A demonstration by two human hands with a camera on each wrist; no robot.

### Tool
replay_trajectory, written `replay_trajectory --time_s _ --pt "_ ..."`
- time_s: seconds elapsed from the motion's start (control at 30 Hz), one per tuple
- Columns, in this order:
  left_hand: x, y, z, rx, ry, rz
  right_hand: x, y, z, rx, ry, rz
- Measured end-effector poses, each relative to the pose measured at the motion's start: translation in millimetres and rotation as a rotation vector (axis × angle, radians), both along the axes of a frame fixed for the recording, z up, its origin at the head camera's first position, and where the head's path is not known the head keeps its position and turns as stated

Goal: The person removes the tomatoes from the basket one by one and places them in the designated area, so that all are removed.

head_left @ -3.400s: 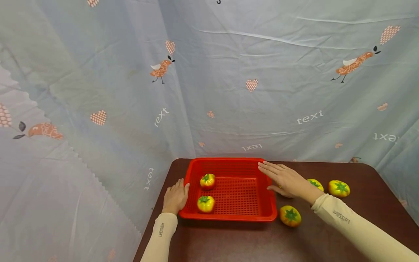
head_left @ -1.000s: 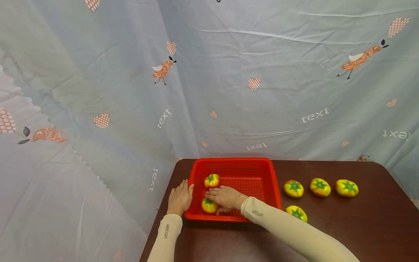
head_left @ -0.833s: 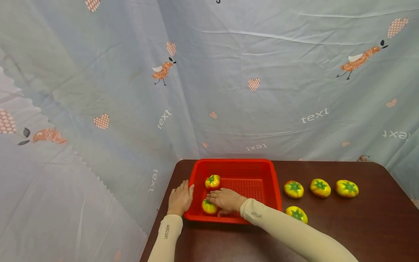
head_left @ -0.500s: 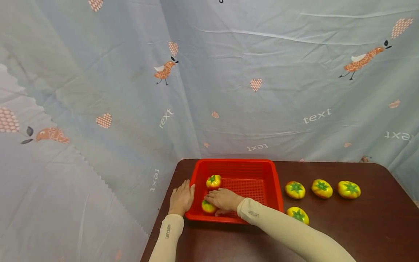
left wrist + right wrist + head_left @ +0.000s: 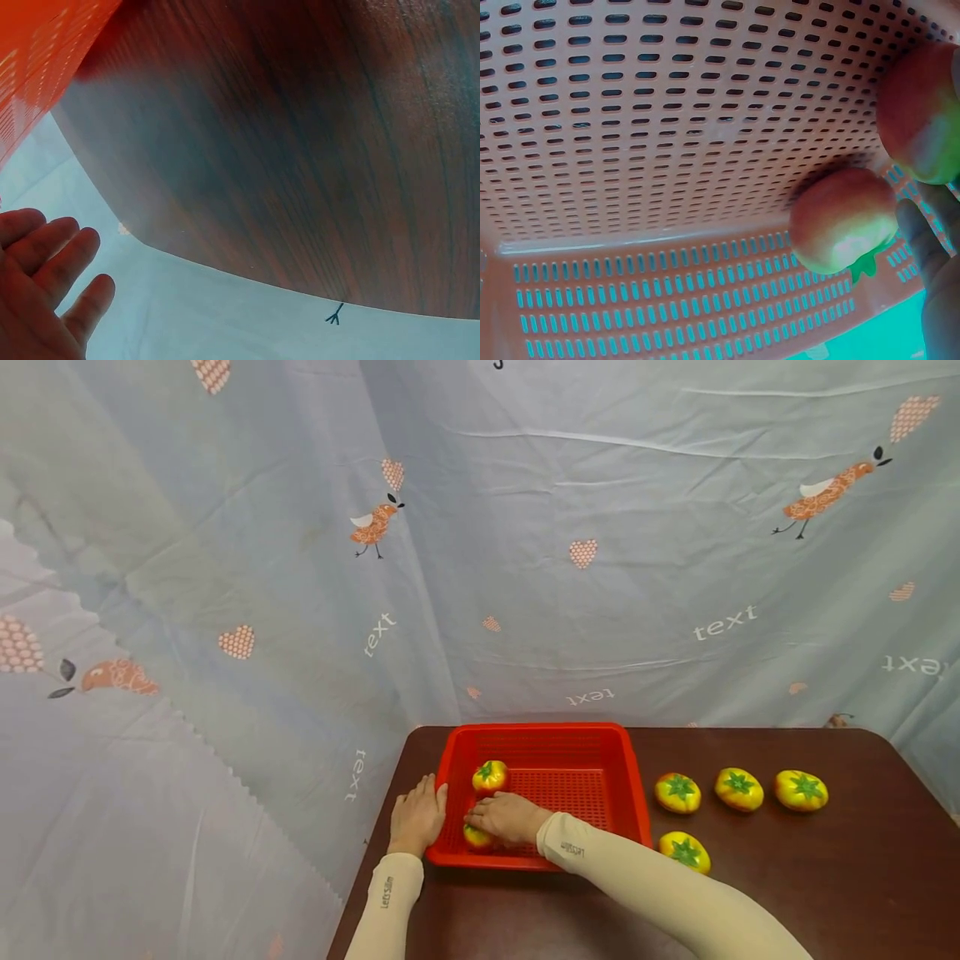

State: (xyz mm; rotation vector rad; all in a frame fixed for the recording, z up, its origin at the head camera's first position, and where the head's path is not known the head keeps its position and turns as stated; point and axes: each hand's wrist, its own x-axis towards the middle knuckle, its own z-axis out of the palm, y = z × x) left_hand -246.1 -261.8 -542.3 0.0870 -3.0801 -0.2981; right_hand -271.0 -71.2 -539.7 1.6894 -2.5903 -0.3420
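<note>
In the head view, my right hand reaches into the red plastic basket and covers much of the nearer yellow-red toy tomato. In the right wrist view, that tomato sits between the thumb at the frame edge and the fingers, so the hand grips it. Just behind lies a second toy tomato, untouched and upright with its green leaves up. My left hand rests at the basket's left rim. Its fingers look relaxed and hold nothing in the left wrist view.
Several more toy tomatoes lie on the dark brown table right of the basket: one nearest its right wall, another closer to the forearm. A pale patterned curtain hangs behind and to the left.
From beside the basket's right wall, my right hand has moved left into the basket onto the nearer tomato. In the last second it shifted slightly left and covers more of it. The left hand stayed.
</note>
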Motion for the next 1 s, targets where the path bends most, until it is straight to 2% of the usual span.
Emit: replay_trajectory --time_s 0.37,0.63,0.87,1.0 --pt "-1.5 -0.4 -0.4 0.001 -0.005 -0.005 -6.9 7.0 8.4 -0.050 -0.026 -0.009" --pt "-1.4 -1.0 1.6 -0.009 -0.006 -0.012 -10.8 24.1 19.7 -0.101 -0.074 -0.075" --pt "-0.6 1.0 0.8 -0.008 -0.007 -0.006 -10.6 31.9 22.7 -0.110 -0.095 -0.088" --pt "0.5 0.3 0.6 -0.003 -0.001 -0.004 -10.4 37.3 28.0 -0.166 -0.102 -0.089"
